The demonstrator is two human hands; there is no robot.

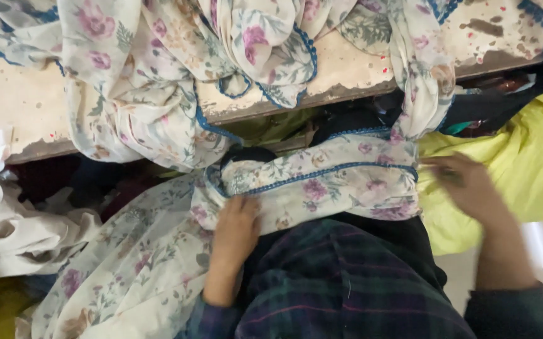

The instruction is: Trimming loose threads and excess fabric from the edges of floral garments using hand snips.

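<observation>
Right now the person is holding a folded strip of floral cloth across the lap, just below the edge of the counter. The strip is lying with its long axis from left to right, and a blue stitched trim is running along it. The left hand is pressing on the left end of the strip; its fingers are lying close together and flat on the cloth, not pinching it. The right hand is at the right end, just beside the place where the strip is ending, and it is blurred, so I cannot tell if its fingers are spread or closed on the edge. Both hands are about equally near, one at each end of the strip. The rest of the same floral cloth is hanging from the counter above and is falling down on the left side of the lap. A yellow cloth is lying at the right, behind the right hand, and a white crumpled cloth is lying at the far left. No packages, labels or signs are showing here.
</observation>
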